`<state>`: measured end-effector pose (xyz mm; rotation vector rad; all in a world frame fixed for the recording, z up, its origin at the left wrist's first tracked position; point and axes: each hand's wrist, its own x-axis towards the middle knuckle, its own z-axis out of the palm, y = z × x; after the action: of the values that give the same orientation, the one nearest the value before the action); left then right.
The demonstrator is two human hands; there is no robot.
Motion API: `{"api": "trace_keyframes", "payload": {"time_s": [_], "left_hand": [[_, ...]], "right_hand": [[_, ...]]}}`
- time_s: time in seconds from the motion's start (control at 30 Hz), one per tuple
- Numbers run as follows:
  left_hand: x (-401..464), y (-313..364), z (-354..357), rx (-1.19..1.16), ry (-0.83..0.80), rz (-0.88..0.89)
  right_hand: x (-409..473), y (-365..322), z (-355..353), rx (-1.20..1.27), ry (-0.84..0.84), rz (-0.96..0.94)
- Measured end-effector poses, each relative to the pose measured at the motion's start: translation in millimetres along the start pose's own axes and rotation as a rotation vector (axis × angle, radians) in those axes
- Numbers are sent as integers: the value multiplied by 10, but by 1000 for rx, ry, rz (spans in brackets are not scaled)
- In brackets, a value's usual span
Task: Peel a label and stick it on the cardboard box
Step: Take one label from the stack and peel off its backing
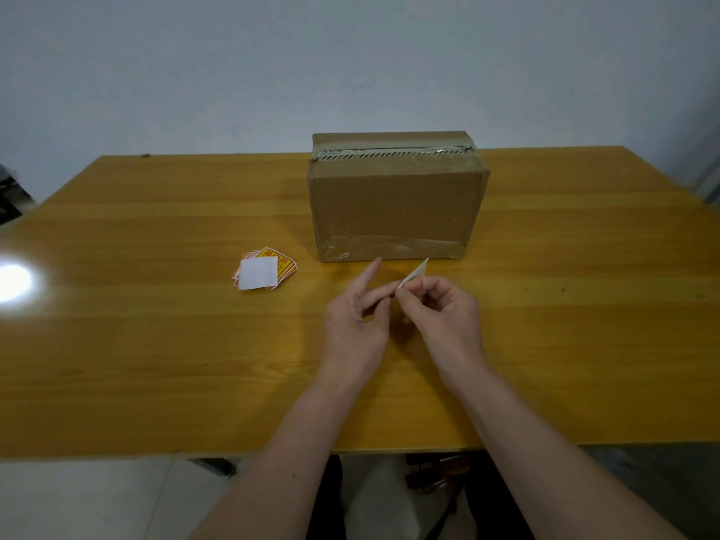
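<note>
A brown cardboard box [395,200] sealed with tape stands upright at the far middle of the wooden table [156,344]. Just in front of it, my right hand [444,317] pinches a small label [415,274] seen nearly edge-on, its white side showing. My left hand [356,325] meets it from the left, fingertips touching the label's lower corner, index finger stretched toward the box. To the left lies a small fanned pile of red and yellow labels [282,265] with a white backing sheet [258,273] on top.
The table's near edge runs just below my forearms. A bright light glare [13,282] sits on the left of the tabletop. Dark clutter [7,200] is at the far left edge. A grey wall rises behind the table.
</note>
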<state>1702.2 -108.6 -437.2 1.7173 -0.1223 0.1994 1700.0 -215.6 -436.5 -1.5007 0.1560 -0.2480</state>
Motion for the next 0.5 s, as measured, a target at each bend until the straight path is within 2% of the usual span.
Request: {"api": "trace_keyframes", "payload": {"time_s": [0.1, 0.5], "left_hand": [[20, -69, -11, 75, -13, 28], [12, -71, 13, 139, -26, 73]], "right_hand": [[-1, 9, 11, 24, -1, -10], [-7, -6, 16, 13, 17, -15]]}}
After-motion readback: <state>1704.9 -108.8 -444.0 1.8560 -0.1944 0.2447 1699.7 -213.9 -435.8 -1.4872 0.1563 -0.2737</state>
